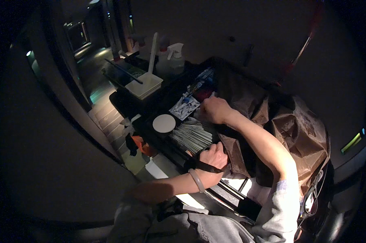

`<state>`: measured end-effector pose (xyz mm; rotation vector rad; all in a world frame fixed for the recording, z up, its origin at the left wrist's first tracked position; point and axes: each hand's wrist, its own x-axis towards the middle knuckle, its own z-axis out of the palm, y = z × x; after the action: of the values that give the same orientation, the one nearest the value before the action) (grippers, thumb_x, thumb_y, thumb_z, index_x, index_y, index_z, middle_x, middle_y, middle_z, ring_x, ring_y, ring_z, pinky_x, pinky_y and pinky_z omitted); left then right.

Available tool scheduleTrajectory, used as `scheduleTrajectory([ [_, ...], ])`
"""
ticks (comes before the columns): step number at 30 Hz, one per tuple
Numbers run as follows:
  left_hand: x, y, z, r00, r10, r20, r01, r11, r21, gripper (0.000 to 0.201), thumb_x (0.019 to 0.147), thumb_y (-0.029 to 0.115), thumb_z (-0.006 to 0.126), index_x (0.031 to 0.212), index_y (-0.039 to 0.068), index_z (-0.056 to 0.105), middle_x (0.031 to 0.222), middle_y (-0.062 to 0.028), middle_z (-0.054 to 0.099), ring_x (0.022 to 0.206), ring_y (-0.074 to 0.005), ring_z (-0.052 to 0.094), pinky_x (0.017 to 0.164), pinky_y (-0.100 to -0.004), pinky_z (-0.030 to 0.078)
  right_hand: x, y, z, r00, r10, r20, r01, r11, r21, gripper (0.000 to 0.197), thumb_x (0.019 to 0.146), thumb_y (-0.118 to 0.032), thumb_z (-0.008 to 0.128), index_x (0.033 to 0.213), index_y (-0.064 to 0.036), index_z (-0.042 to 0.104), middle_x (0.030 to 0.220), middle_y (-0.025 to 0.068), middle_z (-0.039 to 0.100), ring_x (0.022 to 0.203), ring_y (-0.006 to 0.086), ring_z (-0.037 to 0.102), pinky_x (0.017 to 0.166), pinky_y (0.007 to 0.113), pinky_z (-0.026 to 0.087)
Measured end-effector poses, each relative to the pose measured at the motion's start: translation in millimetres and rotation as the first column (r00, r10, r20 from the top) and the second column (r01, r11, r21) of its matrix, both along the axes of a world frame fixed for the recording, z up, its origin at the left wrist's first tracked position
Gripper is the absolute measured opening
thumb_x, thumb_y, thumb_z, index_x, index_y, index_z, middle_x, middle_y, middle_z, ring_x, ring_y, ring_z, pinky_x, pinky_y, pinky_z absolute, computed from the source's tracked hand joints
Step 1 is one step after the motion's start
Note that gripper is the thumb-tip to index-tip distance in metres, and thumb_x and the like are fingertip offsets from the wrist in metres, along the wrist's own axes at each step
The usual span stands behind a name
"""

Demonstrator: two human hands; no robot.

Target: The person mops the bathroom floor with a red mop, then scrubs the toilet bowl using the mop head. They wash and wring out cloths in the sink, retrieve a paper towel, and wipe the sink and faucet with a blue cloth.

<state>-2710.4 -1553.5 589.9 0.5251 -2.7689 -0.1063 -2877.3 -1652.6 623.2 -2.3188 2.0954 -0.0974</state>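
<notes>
My left hand (213,158) is closed at the edge of a brown fabric bag (300,133), and a black strap (208,166) lies across its back. Its fingertips are turned away, so what they hold is hidden. Farther off, my right hand (216,110) reaches down with curled fingers among small items in the dark cart tray. Beside it are white printed packets (185,107). A fanned row of thin flat sachets (193,135) sits between my two hands. Left of that row lies a round white disc (164,123).
On the cart's far end stand a white tub (144,86) with a white-handled tool (153,52) and a spray bottle (175,56). An orange item (143,146) hangs at the cart's left side. A dim corridor (104,87) runs off at the far left; a dark wall rises behind.
</notes>
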Motion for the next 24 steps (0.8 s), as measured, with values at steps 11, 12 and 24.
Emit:
scheduleTrajectory([
  [11, 57, 41, 32, 0.942, 0.261, -0.209, -0.251, 0.965, 0.071, 0.03, 0.071, -0.001, 0.062, 0.097, 0.001, 0.048, 0.091, -0.0143, 0.052, 0.086, -0.0286, 0.059, 0.058, -0.0323, 0.053, -16, 24, 70, 0.411, 0.327, 0.851, 0.235, 0.864, -0.445, 0.01, 0.09, -0.011, 0.057, 0.099, -0.0084, 0.057, 0.09, 0.0033, 0.062, 0.082, 0.0136, 0.058, 0.072, 0.028, 0.047],
  [12, 62, 51, 39, 0.93, 0.262, -0.259, -0.234, 0.963, 0.133, 0.026, 0.076, 0.0, 0.059, 0.098, 0.003, 0.045, 0.089, -0.0152, 0.054, 0.084, -0.0314, 0.059, 0.061, -0.0378, 0.053, -20, 43, 91, 0.29, 0.39, 0.874, 0.311, 0.826, -0.471, 0.01, 0.092, -0.014, 0.057, 0.102, -0.0098, 0.056, 0.092, 0.0008, 0.063, 0.083, 0.0117, 0.059, 0.073, 0.026, 0.047],
  [24, 309, 181, -92, 0.614, 0.728, -0.305, 0.304, 0.139, 0.943, 0.01, 0.095, 0.01, 0.048, 0.104, 0.005, 0.048, 0.11, -0.0149, 0.065, 0.104, -0.021, 0.06, 0.093, -0.0353, 0.046, 157, 153, 68, -0.02, 0.201, 0.979, -0.214, 0.956, -0.2, 0.018, 0.092, -0.014, 0.057, 0.108, -0.0054, 0.056, 0.091, -0.0008, 0.062, 0.075, 0.006, 0.057, 0.069, 0.021, 0.047],
])
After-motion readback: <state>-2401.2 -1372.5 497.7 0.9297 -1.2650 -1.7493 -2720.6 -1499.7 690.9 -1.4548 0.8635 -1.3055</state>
